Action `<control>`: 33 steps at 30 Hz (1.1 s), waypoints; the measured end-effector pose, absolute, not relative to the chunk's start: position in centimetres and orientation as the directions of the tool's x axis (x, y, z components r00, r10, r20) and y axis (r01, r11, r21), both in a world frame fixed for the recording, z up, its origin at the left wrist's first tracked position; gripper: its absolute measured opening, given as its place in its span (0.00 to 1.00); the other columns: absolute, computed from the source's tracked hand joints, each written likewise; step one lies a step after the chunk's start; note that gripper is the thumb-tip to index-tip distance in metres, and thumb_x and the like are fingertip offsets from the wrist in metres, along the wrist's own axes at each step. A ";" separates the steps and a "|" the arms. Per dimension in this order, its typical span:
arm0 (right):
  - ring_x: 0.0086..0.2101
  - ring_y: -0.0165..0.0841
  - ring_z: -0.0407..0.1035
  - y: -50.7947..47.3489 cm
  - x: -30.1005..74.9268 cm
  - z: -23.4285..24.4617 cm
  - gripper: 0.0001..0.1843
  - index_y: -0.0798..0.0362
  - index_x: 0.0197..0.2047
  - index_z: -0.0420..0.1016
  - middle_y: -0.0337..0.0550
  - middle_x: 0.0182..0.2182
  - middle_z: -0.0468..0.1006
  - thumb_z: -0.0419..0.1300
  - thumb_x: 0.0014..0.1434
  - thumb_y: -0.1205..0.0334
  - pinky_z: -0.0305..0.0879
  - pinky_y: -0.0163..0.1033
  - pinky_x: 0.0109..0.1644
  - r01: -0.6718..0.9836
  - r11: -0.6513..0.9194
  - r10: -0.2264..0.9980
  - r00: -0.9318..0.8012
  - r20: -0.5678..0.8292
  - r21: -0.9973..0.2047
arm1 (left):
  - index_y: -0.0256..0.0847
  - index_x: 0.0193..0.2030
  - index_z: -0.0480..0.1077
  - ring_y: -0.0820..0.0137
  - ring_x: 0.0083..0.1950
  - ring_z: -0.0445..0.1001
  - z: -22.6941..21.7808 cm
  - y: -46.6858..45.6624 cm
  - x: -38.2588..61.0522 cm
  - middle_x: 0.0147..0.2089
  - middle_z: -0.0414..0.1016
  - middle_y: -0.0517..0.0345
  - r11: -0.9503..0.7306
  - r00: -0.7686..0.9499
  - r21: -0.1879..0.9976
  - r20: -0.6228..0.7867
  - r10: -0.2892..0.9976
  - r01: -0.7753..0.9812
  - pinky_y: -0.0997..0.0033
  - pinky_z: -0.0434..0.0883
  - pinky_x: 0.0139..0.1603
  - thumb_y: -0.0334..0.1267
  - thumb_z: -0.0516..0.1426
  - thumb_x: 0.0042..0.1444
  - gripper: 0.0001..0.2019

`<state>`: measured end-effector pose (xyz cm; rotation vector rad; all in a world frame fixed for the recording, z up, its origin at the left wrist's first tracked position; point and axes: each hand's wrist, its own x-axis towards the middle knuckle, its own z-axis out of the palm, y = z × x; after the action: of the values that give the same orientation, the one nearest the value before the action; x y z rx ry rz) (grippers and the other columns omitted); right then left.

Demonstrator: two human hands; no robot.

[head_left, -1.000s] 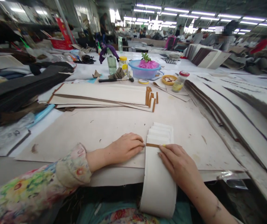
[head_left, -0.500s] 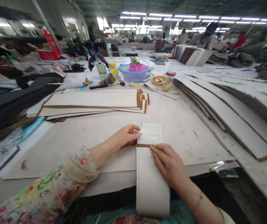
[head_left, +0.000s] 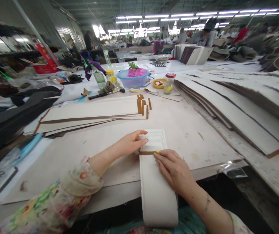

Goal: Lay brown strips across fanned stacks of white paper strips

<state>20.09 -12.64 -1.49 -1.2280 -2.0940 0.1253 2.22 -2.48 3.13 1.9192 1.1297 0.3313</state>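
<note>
In front of me a long white strip [head_left: 157,188] lies over the table's front edge, its near part curving down toward my lap. A narrow brown band [head_left: 147,153] crosses it, and beyond the band are layered white pieces [head_left: 152,138]. My left hand [head_left: 132,142] is curled at the left edge of these layers, thumb and index fingertips on them; its other fingers are mostly hidden. My right hand [head_left: 175,167] grips the strip's right side by the brown band, fingers close together. Something small and yellow [head_left: 157,151] shows at its fingertip.
Brown-ended white strips [head_left: 93,110] lie stacked at the left. Large white panels [head_left: 239,110] are piled at the right. Behind stand a blue basin [head_left: 133,79], a red-lidded jar [head_left: 169,85] and a black-handled brush [head_left: 105,94]. Other people are at work far back.
The view has turned slightly to the right, so the background sits further left. Both hands stay at the strip in nearly the same pose, the left thumb slightly further onto the layers.
</note>
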 end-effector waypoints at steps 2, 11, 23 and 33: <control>0.43 0.36 0.64 -12.6 20.1 -1.5 0.14 0.55 0.48 0.68 0.48 0.40 0.71 0.48 0.60 0.67 0.66 0.45 0.47 0.729 0.551 0.796 -0.313 0.519 -0.405 | 0.38 0.52 0.61 0.74 0.29 0.64 3.9 -1.9 3.6 0.27 0.65 0.63 -0.278 0.598 0.739 -0.205 0.775 0.614 0.76 0.61 0.29 0.44 0.50 0.54 0.20; 0.43 0.36 0.62 -12.6 20.1 -1.3 0.13 0.55 0.46 0.69 0.48 0.40 0.71 0.48 0.60 0.68 0.64 0.45 0.48 0.720 0.536 0.819 -0.318 0.478 -0.441 | 0.36 0.54 0.61 0.71 0.40 0.70 4.1 -0.5 8.6 0.39 0.73 0.56 -0.416 0.781 0.737 -0.239 0.578 0.533 0.73 0.65 0.42 0.37 0.50 0.53 0.20; 0.42 0.36 0.62 -12.7 20.0 -1.4 0.13 0.56 0.45 0.69 0.48 0.40 0.70 0.48 0.60 0.68 0.63 0.43 0.48 0.717 0.526 0.822 -0.290 0.490 -0.457 | 0.37 0.40 0.69 0.68 0.42 0.67 2.8 -2.1 6.5 0.40 0.70 0.55 -0.683 0.801 0.491 -0.051 0.596 0.540 0.71 0.65 0.45 0.27 0.52 0.46 0.13; 0.42 0.36 0.62 -12.6 19.9 -1.2 0.12 0.56 0.44 0.70 0.47 0.39 0.71 0.49 0.59 0.69 0.63 0.43 0.48 0.700 0.533 0.821 -0.293 0.489 -0.475 | 0.36 0.42 0.68 0.68 0.42 0.64 2.5 -3.9 6.3 0.39 0.67 0.54 -0.821 0.851 0.280 0.030 0.525 0.497 0.69 0.64 0.46 0.25 0.47 0.54 0.13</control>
<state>19.94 -12.65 -1.17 -1.2278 -2.0647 0.2199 6.28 -3.93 2.48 2.7653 0.7781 0.1533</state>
